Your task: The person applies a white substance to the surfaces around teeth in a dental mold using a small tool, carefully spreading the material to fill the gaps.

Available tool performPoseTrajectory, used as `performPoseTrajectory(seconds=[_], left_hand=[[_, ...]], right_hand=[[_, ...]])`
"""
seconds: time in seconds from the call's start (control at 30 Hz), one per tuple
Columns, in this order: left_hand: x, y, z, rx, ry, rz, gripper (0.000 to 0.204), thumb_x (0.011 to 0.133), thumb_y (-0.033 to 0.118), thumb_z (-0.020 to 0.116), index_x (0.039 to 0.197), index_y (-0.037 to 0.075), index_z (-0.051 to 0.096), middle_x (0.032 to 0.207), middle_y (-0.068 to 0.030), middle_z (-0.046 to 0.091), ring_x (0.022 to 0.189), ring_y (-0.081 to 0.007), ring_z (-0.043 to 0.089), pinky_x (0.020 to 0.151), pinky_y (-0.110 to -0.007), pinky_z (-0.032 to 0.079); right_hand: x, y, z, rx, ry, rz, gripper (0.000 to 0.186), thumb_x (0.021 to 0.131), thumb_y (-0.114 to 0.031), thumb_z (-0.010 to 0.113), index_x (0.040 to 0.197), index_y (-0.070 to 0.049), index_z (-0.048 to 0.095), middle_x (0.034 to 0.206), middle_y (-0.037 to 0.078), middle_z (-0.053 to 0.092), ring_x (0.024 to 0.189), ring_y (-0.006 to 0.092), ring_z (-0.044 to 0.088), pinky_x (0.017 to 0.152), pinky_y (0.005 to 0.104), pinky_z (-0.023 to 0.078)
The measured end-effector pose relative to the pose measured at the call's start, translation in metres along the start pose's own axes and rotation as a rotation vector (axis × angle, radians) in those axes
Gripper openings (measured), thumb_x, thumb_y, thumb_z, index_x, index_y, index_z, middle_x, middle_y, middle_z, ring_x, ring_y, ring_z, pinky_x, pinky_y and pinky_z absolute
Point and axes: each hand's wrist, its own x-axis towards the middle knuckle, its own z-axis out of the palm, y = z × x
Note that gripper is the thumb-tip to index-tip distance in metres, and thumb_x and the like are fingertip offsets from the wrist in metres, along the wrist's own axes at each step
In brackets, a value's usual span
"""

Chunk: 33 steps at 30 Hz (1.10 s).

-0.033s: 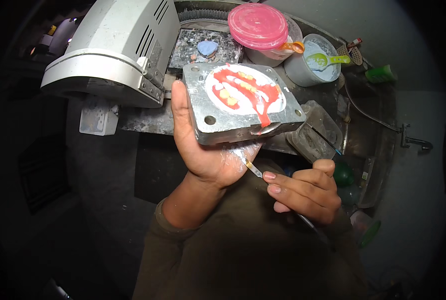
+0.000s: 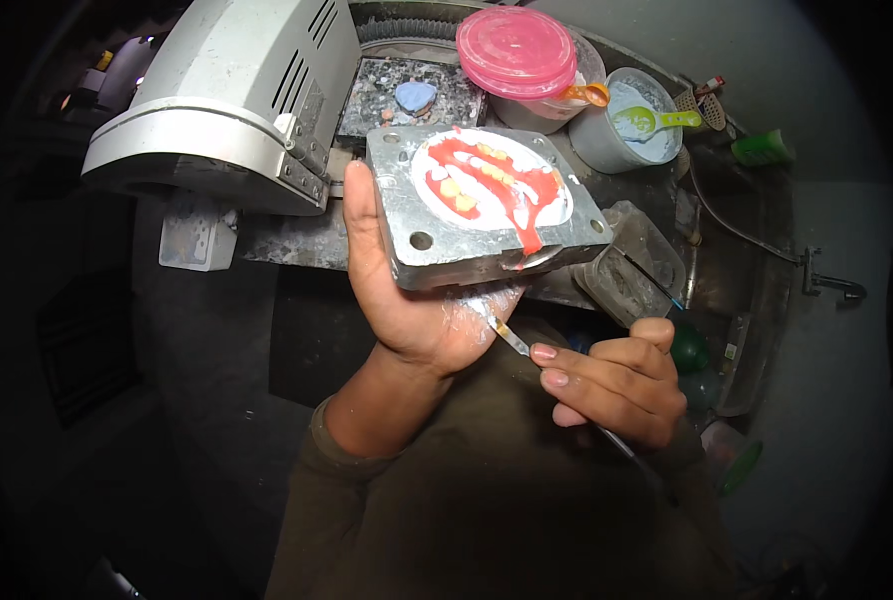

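My left hand [image 2: 397, 320] holds up a metal denture flask [image 2: 437, 262] from below, its thumb upright along the flask's left side. White plaster [image 2: 482, 215] fills the flask's round opening. In it are red wax [image 2: 524, 213] and yellowish teeth [image 2: 457, 193]; a red run of wax reaches the near rim. In my right hand [image 2: 617, 385] is a slim metal spatula [image 2: 513, 340], pinched between thumb and fingers. Its blade tip meets the heel of my left palm, where a wet white smear [image 2: 475, 303] lies under the flask.
A large pale machine [image 2: 222, 110] stands at the left, above a small white box [image 2: 199, 238]. Behind the flask are a blue lump [image 2: 416, 96], a pink-lidded tub [image 2: 519, 50] and a powder bucket [image 2: 622, 140] with a green scoop [image 2: 657, 120]. A clear container [image 2: 632, 265] sits to the right.
My right hand has shifted very slightly to the right with the spatula. My left hand and the flask stay in place.
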Motion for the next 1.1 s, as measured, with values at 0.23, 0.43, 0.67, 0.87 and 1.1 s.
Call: performPoseTrajectory(seconds=[0.23,0.43,0.67,0.87,1.1], left_hand=[[-0.001,0.003,-0.012,-0.114,-0.200,-0.081,0.082,0.100,0.071,0.034,0.152,0.008,0.042,0.152,-0.0172,0.048,0.137,-0.0382,0.048,0.114,-0.061,0.036],[-0.005,0.003,0.004,-0.025,-0.023,-0.017,0.083,0.097,0.076,0.037,0.143,0.009,0.050,0.139,-0.0141,0.059,0.125,-0.0345,0.059,0.104,-0.058,0.048],[-0.003,0.006,-0.014,-0.073,-0.231,-0.076,0.083,0.100,0.071,0.035,0.153,0.006,0.041,0.152,-0.0195,0.047,0.139,-0.0394,0.046,0.113,-0.061,0.037],[-0.005,0.001,-0.001,0.007,-0.045,-0.028,0.082,0.099,0.074,0.036,0.144,0.007,0.049,0.138,-0.0159,0.059,0.123,-0.0359,0.060,0.100,-0.058,0.052],[-0.006,0.002,-0.002,-0.042,-0.112,-0.049,0.082,0.099,0.073,0.035,0.144,0.006,0.049,0.139,-0.0161,0.059,0.124,-0.0357,0.060,0.101,-0.058,0.051]], right_hand=[[0.002,-0.001,0.015,-0.084,-0.009,-0.052,0.031,0.089,-0.023,0.077,0.114,-0.006,0.072,0.112,0.007,0.077,0.072,0.0090,0.060,0.065,0.0264,0.034],[-0.005,-0.008,0.010,-0.042,-0.025,0.011,0.030,0.089,-0.023,0.078,0.113,-0.006,0.072,0.111,0.008,0.077,0.071,0.0092,0.060,0.065,0.0267,0.035],[-0.007,-0.007,0.014,0.171,0.118,0.115,0.025,0.090,-0.018,0.077,0.112,-0.007,0.071,0.110,0.008,0.078,0.073,0.0108,0.063,0.065,0.0271,0.036],[-0.008,-0.004,0.020,0.061,0.133,0.157,0.028,0.091,-0.014,0.076,0.117,-0.006,0.070,0.109,0.008,0.078,0.074,0.0121,0.064,0.066,0.0277,0.037],[-0.006,-0.006,0.016,0.065,0.112,0.129,0.027,0.090,-0.015,0.076,0.114,-0.004,0.071,0.108,0.008,0.078,0.074,0.0127,0.065,0.067,0.0279,0.038]])
